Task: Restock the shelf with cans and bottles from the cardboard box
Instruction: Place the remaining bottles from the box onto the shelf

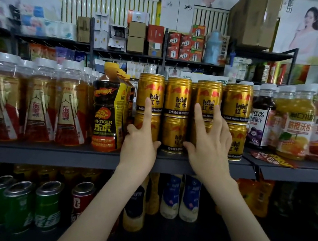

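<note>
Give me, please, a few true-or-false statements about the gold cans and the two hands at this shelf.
1. The gold cans are stacked two high. True.
2. The left hand holds a can lifted clear of the shelf. False: it grips the lower left can, which stands on the shelf, with its index finger up against the can above.
3. The Hi-Tiger bottle stands just left of the gold cans. True.
4. The right hand is a closed fist. False: its fingers are straight and spread against the cans.
5. The green cans share the gold cans' level. False: they stand one level lower.
</note>
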The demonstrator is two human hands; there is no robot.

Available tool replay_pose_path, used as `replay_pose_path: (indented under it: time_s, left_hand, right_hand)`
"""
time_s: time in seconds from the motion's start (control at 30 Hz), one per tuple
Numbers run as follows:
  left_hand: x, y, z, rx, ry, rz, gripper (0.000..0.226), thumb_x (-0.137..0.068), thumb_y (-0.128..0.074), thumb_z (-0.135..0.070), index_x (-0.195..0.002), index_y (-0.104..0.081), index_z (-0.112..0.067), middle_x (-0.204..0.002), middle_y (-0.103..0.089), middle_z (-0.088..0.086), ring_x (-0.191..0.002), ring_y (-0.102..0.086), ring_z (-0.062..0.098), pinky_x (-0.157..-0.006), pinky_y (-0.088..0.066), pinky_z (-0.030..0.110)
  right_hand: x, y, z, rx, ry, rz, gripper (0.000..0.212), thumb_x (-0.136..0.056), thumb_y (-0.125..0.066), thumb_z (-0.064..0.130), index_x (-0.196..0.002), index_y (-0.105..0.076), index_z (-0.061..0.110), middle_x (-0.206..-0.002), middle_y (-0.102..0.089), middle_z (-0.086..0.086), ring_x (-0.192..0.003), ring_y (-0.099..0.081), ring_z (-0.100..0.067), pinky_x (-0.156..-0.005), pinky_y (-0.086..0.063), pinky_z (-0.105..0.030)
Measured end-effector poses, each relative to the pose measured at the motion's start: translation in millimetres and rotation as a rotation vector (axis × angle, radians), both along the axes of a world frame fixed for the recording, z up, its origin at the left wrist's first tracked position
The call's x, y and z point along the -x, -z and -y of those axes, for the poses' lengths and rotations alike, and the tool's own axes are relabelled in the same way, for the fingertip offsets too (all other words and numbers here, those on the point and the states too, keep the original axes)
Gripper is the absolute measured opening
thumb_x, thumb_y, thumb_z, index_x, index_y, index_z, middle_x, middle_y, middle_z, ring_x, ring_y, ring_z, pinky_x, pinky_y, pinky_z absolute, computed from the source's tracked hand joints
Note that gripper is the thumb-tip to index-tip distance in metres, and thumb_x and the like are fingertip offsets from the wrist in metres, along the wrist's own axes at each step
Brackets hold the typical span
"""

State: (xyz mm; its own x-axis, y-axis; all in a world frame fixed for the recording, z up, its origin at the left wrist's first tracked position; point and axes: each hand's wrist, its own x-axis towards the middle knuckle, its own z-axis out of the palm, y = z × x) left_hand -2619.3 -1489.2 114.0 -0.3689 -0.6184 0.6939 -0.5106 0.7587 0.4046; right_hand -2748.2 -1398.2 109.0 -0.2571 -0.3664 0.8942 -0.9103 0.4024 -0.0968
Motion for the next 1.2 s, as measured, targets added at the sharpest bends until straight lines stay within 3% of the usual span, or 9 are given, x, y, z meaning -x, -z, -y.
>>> replay_pose_path:
  time_s: [0.1, 0.27, 0.4, 0.5, 0.6, 0.67, 0.77, 0.87, 1.2]
  left_hand:
    - [-0.8, -0.1, -0.7, 0.002, -0.002, 0.006, 0.105, -0.092, -0.060, -0.034, -0.139, 0.034, -0.040, -0.121, -0.045, 0.021, -0.096, -0.059, 0.032, -0.076, -0.046, 0.032]
    - [-0.8, -0.4, -2.6, -0.001, -0.017, 0.024, 0.105, -0.092, -0.060, -0.036, -0.140, 0.033, -0.039, -0.121, -0.045, 0.021, -0.095, -0.059, 0.032, -0.075, -0.046, 0.031]
    - [0.3, -0.5, -4.3, 0.004, -0.022, 0.014, 0.106, -0.091, -0.062, -0.037, -0.142, 0.031, -0.039, -0.118, -0.046, 0.021, -0.092, -0.060, 0.032, -0.071, -0.045, 0.030]
    - [1.7, 1.7, -6.5, 0.009, -0.024, 0.011, 0.105, -0.091, -0.061, -0.037, -0.143, 0.030, -0.037, -0.124, -0.044, 0.022, -0.097, -0.058, 0.034, -0.072, -0.046, 0.031]
    - [5.0, 3.9, -10.0, 0.007, -0.035, 0.020, 0.105, -0.092, -0.060, -0.038, -0.138, 0.034, -0.037, -0.150, -0.018, 0.029, -0.127, -0.042, 0.042, -0.092, -0.047, 0.039]
    - [8.4, 3.6, -11.8, 0.015, -0.040, 0.018, 0.100, -0.093, -0.057, -0.037, -0.140, 0.031, -0.039, -0.156, 0.004, 0.026, -0.140, -0.022, 0.044, -0.103, -0.040, 0.043]
    - [14.2, 2.8, -11.6, 0.080, -0.056, 0.002, 0.092, -0.093, -0.053, -0.046, -0.147, 0.020, -0.037, -0.155, 0.020, 0.021, -0.143, -0.003, 0.045, -0.111, -0.028, 0.052]
    - [19.3, 1.5, -12.7, 0.079, -0.056, 0.030, 0.094, -0.089, -0.053, -0.055, -0.148, 0.018, -0.035, -0.153, 0.027, 0.019, -0.143, 0.004, 0.044, -0.113, -0.020, 0.053]
    - [22.0, 1.9, -13.4, 0.064, -0.074, 0.053, 0.095, -0.089, -0.053, -0.057, -0.150, 0.015, -0.033, -0.152, 0.029, 0.021, -0.143, 0.005, 0.047, -0.112, -0.023, 0.054]
  right_hand:
    - [13.1, -2.5, -8.4, -0.118, -0.132, 0.142, 0.096, -0.087, -0.068, 0.013, -0.153, 0.000, 0.028, -0.159, 0.007, -0.016, -0.143, -0.012, -0.038, -0.108, -0.032, -0.050]
    - [15.4, -1.4, -5.5, -0.132, -0.191, 0.165, 0.098, -0.091, -0.061, 0.009, -0.149, 0.014, 0.032, -0.158, 0.021, -0.010, -0.147, 0.000, -0.034, -0.108, -0.033, -0.043]
    - [17.5, -3.5, -3.9, -0.149, -0.214, 0.189, 0.098, -0.091, -0.062, 0.011, -0.149, 0.015, 0.033, -0.158, 0.022, -0.009, -0.148, 0.004, -0.031, -0.103, -0.041, -0.040]
    - [14.5, -4.4, -11.5, -0.117, -0.227, 0.149, 0.092, -0.090, -0.063, 0.014, -0.153, 0.003, 0.026, -0.160, 0.012, -0.008, -0.148, 0.003, -0.024, -0.103, -0.041, -0.037]
    - [23.5, -2.1, -27.7, 0.059, -0.172, 0.028, 0.085, -0.087, -0.065, 0.010, -0.154, -0.013, 0.019, -0.160, -0.005, -0.012, -0.147, -0.003, -0.029, -0.115, -0.019, -0.042]
    - [35.8, -2.8, -38.7, 0.070, -0.120, 0.128, 0.093, -0.087, -0.066, 0.013, -0.154, -0.003, 0.027, -0.160, 0.003, -0.013, -0.146, 0.003, -0.036, -0.116, -0.008, -0.049]
    - [53.5, -4.9, -47.0, -0.061, -0.195, 0.375, 0.102, -0.090, -0.063, 0.013, -0.147, 0.016, 0.044, -0.158, 0.022, -0.004, -0.146, 0.000, -0.040, -0.114, -0.024, -0.056]
    - [59.1, -5.3, -46.1, -0.067, -0.203, 0.351, 0.103, -0.091, -0.062, 0.012, -0.144, 0.019, 0.047, -0.158, 0.024, -0.001, -0.144, -0.008, -0.043, -0.108, -0.035, -0.053]
    - [63.2, -3.7, -41.7, -0.089, -0.218, 0.373, 0.101, -0.091, -0.062, 0.013, -0.147, 0.016, 0.043, -0.158, 0.022, -0.003, -0.146, -0.005, -0.038, -0.109, -0.032, -0.053]
